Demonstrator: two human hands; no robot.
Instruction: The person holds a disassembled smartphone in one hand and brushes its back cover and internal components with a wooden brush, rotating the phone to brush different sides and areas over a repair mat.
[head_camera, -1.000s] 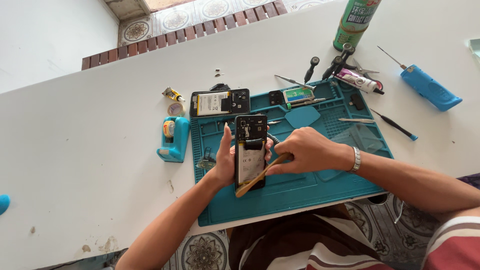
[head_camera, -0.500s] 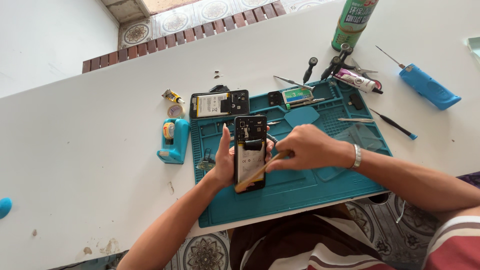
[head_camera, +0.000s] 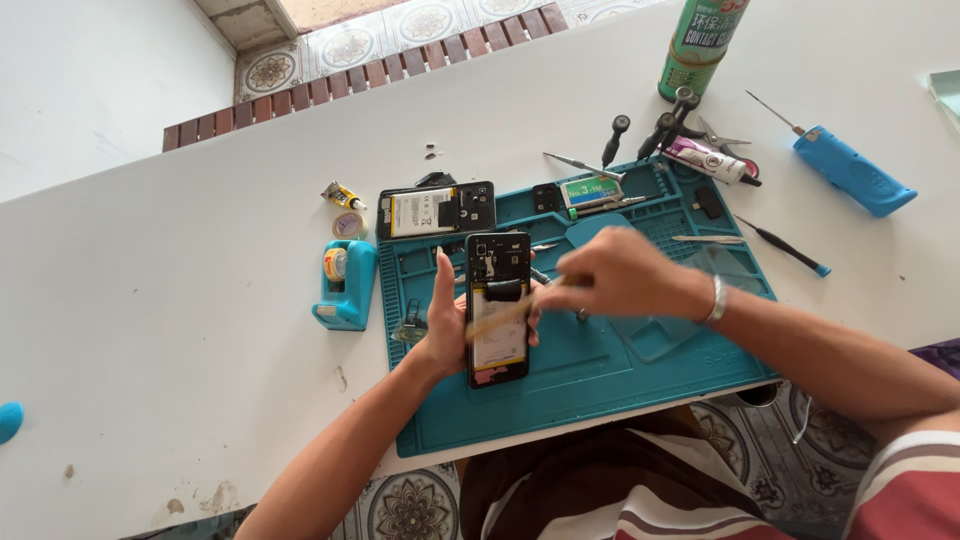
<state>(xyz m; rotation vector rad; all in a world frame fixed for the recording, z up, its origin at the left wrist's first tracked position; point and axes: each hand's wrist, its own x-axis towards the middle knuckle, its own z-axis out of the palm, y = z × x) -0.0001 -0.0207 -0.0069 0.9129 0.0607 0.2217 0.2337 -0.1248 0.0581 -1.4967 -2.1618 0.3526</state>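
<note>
The left hand (head_camera: 440, 335) has a firm grip around the opened phone (head_camera: 497, 306), thumb up along its left edge, holding it upright over the teal work mat (head_camera: 600, 390) on the white table (head_camera: 180, 330). The right hand (head_camera: 620, 272) has a tight grip on a thin tan stick (head_camera: 505, 315) whose tip lies across the phone's battery. This hand is blurry, and its fingertips are hard to see.
</note>
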